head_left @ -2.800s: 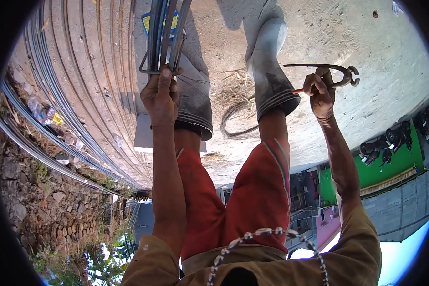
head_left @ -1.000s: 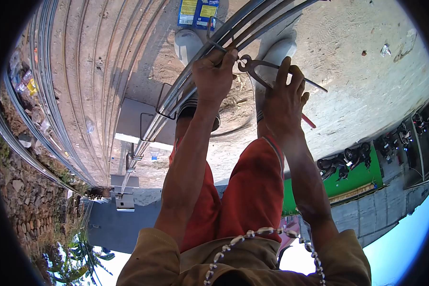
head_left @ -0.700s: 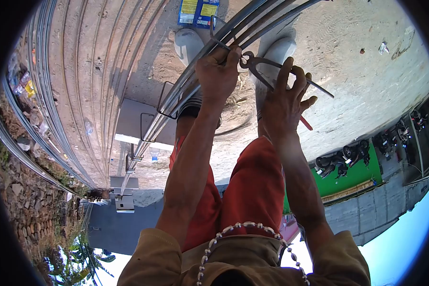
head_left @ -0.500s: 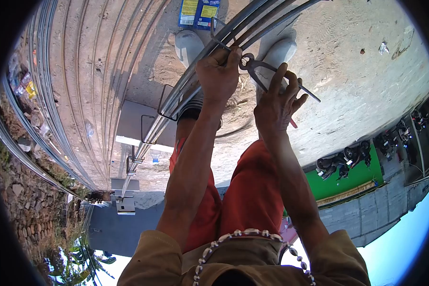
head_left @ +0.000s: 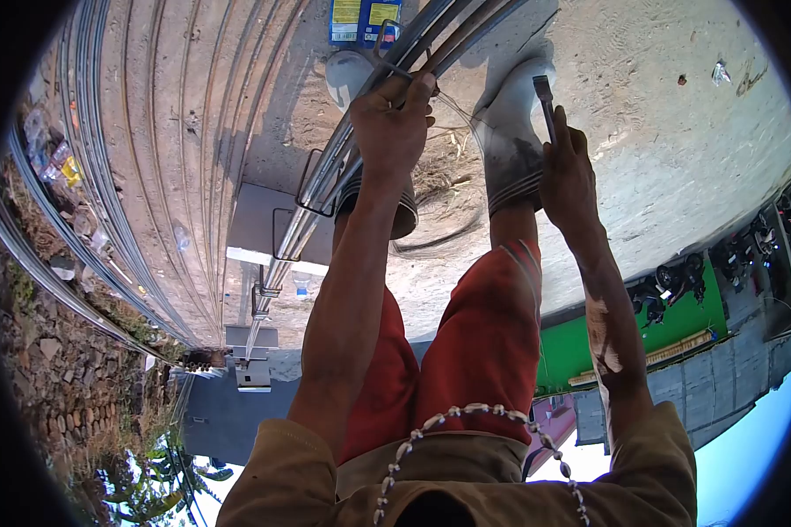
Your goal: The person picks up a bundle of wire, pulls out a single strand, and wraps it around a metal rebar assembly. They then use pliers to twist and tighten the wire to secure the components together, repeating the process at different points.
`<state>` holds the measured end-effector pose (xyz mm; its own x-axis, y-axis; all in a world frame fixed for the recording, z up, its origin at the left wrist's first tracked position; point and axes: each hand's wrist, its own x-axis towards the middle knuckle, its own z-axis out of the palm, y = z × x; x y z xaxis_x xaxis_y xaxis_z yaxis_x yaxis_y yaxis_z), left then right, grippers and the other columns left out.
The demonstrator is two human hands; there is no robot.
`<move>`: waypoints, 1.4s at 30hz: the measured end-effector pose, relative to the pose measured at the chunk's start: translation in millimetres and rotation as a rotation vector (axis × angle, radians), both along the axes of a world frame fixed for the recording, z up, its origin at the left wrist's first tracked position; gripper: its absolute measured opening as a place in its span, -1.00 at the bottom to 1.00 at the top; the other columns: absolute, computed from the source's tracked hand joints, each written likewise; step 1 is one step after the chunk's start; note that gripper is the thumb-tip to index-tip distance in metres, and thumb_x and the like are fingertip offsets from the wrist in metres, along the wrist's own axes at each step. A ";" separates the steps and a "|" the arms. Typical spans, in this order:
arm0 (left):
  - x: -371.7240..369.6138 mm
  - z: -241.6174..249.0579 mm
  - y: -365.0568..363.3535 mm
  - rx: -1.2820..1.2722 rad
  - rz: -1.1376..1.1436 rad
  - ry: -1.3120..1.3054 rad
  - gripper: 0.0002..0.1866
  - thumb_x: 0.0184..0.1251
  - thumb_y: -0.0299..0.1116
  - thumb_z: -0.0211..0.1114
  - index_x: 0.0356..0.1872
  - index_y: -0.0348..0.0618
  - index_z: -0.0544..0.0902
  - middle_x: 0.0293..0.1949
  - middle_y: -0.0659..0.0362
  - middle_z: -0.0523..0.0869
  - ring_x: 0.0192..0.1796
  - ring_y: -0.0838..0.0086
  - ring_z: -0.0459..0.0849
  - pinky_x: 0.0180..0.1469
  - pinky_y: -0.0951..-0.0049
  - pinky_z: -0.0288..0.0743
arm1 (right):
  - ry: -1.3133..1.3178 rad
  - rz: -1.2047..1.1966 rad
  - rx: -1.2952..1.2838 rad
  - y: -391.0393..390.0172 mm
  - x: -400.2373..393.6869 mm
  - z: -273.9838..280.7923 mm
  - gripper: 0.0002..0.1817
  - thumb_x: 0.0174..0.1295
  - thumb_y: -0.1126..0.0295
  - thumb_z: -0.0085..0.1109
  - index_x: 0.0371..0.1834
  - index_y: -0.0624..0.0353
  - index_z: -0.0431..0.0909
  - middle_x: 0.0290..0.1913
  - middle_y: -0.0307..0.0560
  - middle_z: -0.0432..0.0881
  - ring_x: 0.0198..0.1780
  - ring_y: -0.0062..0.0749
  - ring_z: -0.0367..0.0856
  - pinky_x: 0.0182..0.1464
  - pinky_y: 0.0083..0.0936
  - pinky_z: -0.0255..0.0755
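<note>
Near the upper middle, my left hand (head_left: 390,123) is closed around a bent metal stirrup (head_left: 383,54), where it meets the bundle of long steel bars (head_left: 325,167). Thin wire hangs beside its fingers. My right hand (head_left: 568,171) is off to the right of the bars, its fingers wrapped round a dark metal tool (head_left: 545,95) that points up. The tool's jaws cannot be made out clearly. More bent stirrups (head_left: 281,230) sit around the bars lower down.
Blue and yellow packets (head_left: 365,21) lie beyond the bars. Grey boots (head_left: 510,123) stand on the sandy ground beside a coil of wire (head_left: 435,180). Long rods (head_left: 88,176) run along the left. Motorbikes (head_left: 668,285) are parked at the right.
My right hand has pulled away from the bars to the right with the tool, which now points upward. My left hand has shifted slightly left and stays at the bars. The right leg's boot shows more.
</note>
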<state>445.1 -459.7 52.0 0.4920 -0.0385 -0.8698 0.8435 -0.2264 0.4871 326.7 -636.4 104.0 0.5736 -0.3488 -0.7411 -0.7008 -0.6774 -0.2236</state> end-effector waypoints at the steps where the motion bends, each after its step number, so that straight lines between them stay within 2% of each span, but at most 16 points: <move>1: -2.5 -1.2 -0.5 -0.004 0.013 -0.012 -0.77 0.20 -0.32 0.33 -0.38 -0.34 0.69 -0.50 0.17 0.63 -0.46 0.57 0.60 -0.44 0.59 0.54 | 0.060 0.009 -0.052 -9.4 -4.0 -20.1 -0.45 0.35 0.44 -0.15 0.42 0.16 0.07 0.04 0.26 0.37 -0.01 0.13 0.49 -0.04 -0.15 0.41; 4: -11.8 -7.1 -2.5 -0.012 0.038 -0.049 -0.76 0.21 -0.31 0.33 -0.43 -0.33 0.68 -0.55 0.19 0.62 -0.50 0.60 0.59 -0.49 0.60 0.56 | 0.262 0.046 -0.080 -24.6 16.5 -92.2 -0.40 0.32 0.31 -0.03 0.41 0.15 0.09 0.11 0.24 0.35 0.04 0.09 0.50 0.04 -0.20 0.42; 8: -3.6 -11.6 -3.6 0.020 0.002 -0.115 -0.76 0.20 -0.30 0.34 -0.49 -0.32 0.68 -0.65 0.22 0.59 -0.61 0.66 0.57 -0.58 0.62 0.57 | -0.283 0.030 -0.041 -16.2 4.7 -168.2 -0.37 0.18 0.28 0.16 0.32 0.16 0.24 0.09 0.20 0.42 -0.03 0.02 0.56 0.01 -0.26 0.46; 10: -4.4 -5.7 -0.9 0.038 -0.036 -0.099 -0.75 0.20 -0.29 0.34 -0.50 -0.31 0.67 -0.66 0.20 0.58 -0.63 0.65 0.56 -0.58 0.61 0.58 | -0.677 -0.087 0.113 -3.2 24.5 -126.6 -0.42 0.07 0.30 0.27 0.19 0.19 0.40 0.02 0.08 0.52 -0.08 -0.08 0.58 -0.03 -0.30 0.47; 13: -6.7 -6.4 -2.3 0.036 -0.008 -0.083 -0.73 0.20 -0.27 0.35 -0.53 -0.30 0.67 -0.69 0.21 0.56 -0.66 0.65 0.54 -0.64 0.62 0.51 | -0.779 -0.018 0.523 0.2 37.9 -72.8 -0.47 0.03 0.32 0.32 0.13 0.14 0.48 -0.10 0.02 0.57 -0.08 -0.15 0.58 -0.05 -0.33 0.47; 17: -6.1 -6.6 -2.1 0.068 -0.043 -0.111 -0.72 0.19 -0.25 0.37 -0.54 -0.29 0.67 -0.73 0.24 0.54 -0.71 0.66 0.49 -0.69 0.63 0.42 | -0.729 -0.057 0.376 14.4 44.7 -39.6 -0.63 -0.03 0.32 0.44 -0.17 0.21 0.59 -0.27 -0.05 0.62 -0.19 -0.42 0.63 -0.17 -0.55 0.50; 20: -11.1 -8.6 -0.8 0.054 -0.006 -0.142 -0.72 0.20 -0.25 0.37 -0.54 -0.28 0.67 -0.74 0.25 0.52 -0.73 0.68 0.46 -0.70 0.63 0.39 | -0.440 -0.175 0.058 38.2 41.2 -16.9 -0.68 -0.14 0.34 0.54 -0.45 0.19 0.54 -0.46 -0.20 0.66 -0.43 -0.50 0.64 -0.37 -0.63 0.48; 21: -12.9 -10.5 -1.7 0.047 0.007 -0.153 -0.73 0.20 -0.26 0.37 -0.54 -0.28 0.67 -0.74 0.26 0.52 -0.73 0.68 0.46 -0.70 0.63 0.39 | -0.426 -0.379 0.115 50.5 26.8 -27.8 -0.72 -0.03 0.29 0.48 -0.39 0.20 0.59 -0.52 -0.16 0.64 -0.50 -0.53 0.62 -0.45 -0.58 0.43; 25: -12.4 -5.7 -8.4 0.077 0.034 -0.135 -0.74 0.21 -0.29 0.35 -0.53 -0.29 0.67 -0.74 0.26 0.51 -0.72 0.69 0.45 -0.70 0.63 0.42 | -0.208 -0.330 0.308 85.8 16.8 -8.9 -0.79 0.27 0.34 0.16 -0.17 0.26 0.61 -0.65 -0.11 0.59 -0.56 -0.55 0.59 -0.50 -0.53 0.42; 31: -7.5 -1.8 -3.8 0.046 0.006 -0.127 -0.75 0.21 -0.30 0.34 -0.51 -0.32 0.68 -0.72 0.25 0.52 -0.70 0.67 0.47 -0.71 0.63 0.45 | -0.628 0.150 0.144 27.3 75.6 -34.3 -0.81 0.31 0.31 0.09 -0.26 0.18 0.60 -0.52 0.00 0.60 -0.58 -0.18 0.58 -0.54 -0.45 0.41; 32: -6.1 -2.5 -3.7 0.047 -0.001 -0.130 -0.74 0.21 -0.30 0.34 -0.51 -0.32 0.68 -0.72 0.25 0.52 -0.70 0.67 0.46 -0.71 0.63 0.45 | -0.590 0.168 0.158 23.1 79.5 -35.0 -0.85 0.09 0.48 0.03 -0.28 0.16 0.56 -0.37 -0.07 0.63 -0.41 -0.14 0.61 -0.38 -0.29 0.48; 35: -12.4 1.8 0.0 0.086 -0.017 -0.121 -0.74 0.21 -0.29 0.34 -0.50 -0.32 0.68 -0.71 0.26 0.52 -0.70 0.67 0.46 -0.70 0.63 0.45 | -0.161 -0.068 0.566 -4.6 62.4 -66.1 -0.83 0.25 0.38 0.10 -0.21 0.22 0.60 -0.46 -0.02 0.65 -0.46 -0.27 0.64 -0.37 -0.41 0.49; 36: -12.7 0.9 -0.9 0.099 -0.034 -0.131 -0.74 0.21 -0.29 0.34 -0.50 -0.32 0.69 -0.71 0.26 0.52 -0.70 0.67 0.46 -0.69 0.63 0.44 | -0.314 0.213 0.391 -3.1 55.7 -65.6 -0.82 0.18 0.42 0.15 -0.17 0.20 0.61 -0.34 -0.04 0.68 -0.33 -0.29 0.66 -0.22 -0.43 0.52; 38: -8.1 -7.4 -5.6 0.069 0.016 -0.123 -0.76 0.22 -0.29 0.34 -0.47 -0.31 0.70 -0.70 0.26 0.53 -0.70 0.67 0.45 -0.68 0.64 0.44 | -0.626 0.288 -0.089 -3.2 65.6 -59.9 -0.79 0.15 0.44 0.19 -0.15 0.19 0.62 -0.23 -0.07 0.68 -0.23 -0.27 0.65 -0.14 -0.43 0.52; 40: -9.1 0.0 -2.2 0.089 -0.021 -0.068 -0.74 0.21 -0.26 0.32 -0.46 -0.31 0.70 -0.62 0.21 0.59 -0.60 0.60 0.54 -0.61 0.59 0.44 | -0.778 0.222 -0.113 12.2 72.8 -27.9 -0.70 0.07 0.46 0.28 -0.08 0.15 0.60 -0.02 -0.10 0.63 0.02 -0.19 0.57 0.03 -0.35 0.46; 42: -3.6 -4.5 -3.5 0.079 -0.018 -0.095 -0.74 0.21 -0.27 0.32 -0.45 -0.32 0.70 -0.60 0.20 0.61 -0.58 0.59 0.56 -0.61 0.59 0.45 | -0.834 0.303 0.032 29.9 61.1 -40.7 -0.67 0.05 0.44 0.30 -0.06 0.17 0.59 0.00 -0.08 0.61 0.08 -0.16 0.53 0.06 -0.33 0.44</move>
<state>441.6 -463.3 47.4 0.5721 0.0185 -0.8200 0.7899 -0.2819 0.5447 387.8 -606.5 63.3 0.9956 -0.0807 -0.0474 -0.0929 -0.7919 -0.6035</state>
